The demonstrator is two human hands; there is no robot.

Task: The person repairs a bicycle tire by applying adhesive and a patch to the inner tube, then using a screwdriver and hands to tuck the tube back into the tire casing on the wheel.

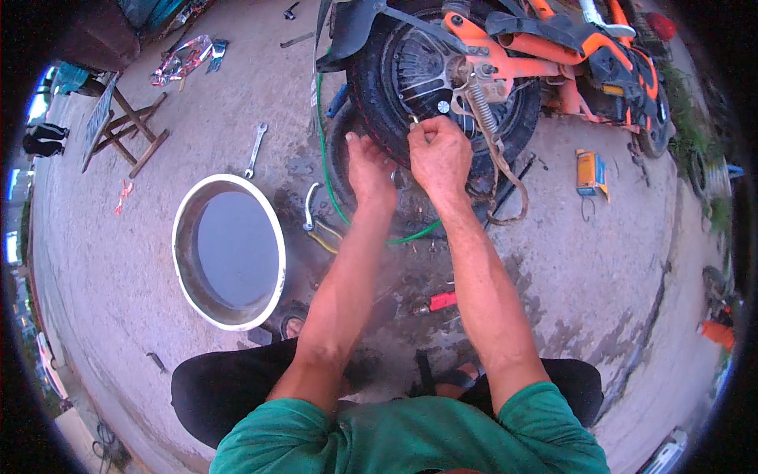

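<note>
An orange and black two-wheeler point(545, 55) lies in front of me, with its wheel and black tyre point(379, 118) nearest. My right hand point(442, 154) is closed at the inner edge of the wheel, thumb and forefinger pinched. A tiny pale bit shows at the fingertips, too small to name. My left hand point(371, 172) rests against the tyre's near side, thumb stretched out and the other fingers partly hidden. Above my right hand are the dirty metal hub point(426, 67) and a coil spring point(480, 107). A green hose point(325, 170) curves beneath the wheel and past my wrists.
A white-rimmed basin of greyish water point(189, 272) stands at left, with a wrench point(257, 148) beyond it. A red-handled tool point(442, 301) lies between my forearms, and a curved metal lever point(308, 209) left of them. At right is a yellow-blue box point(588, 172); far left, a folding stool point(118, 122).
</note>
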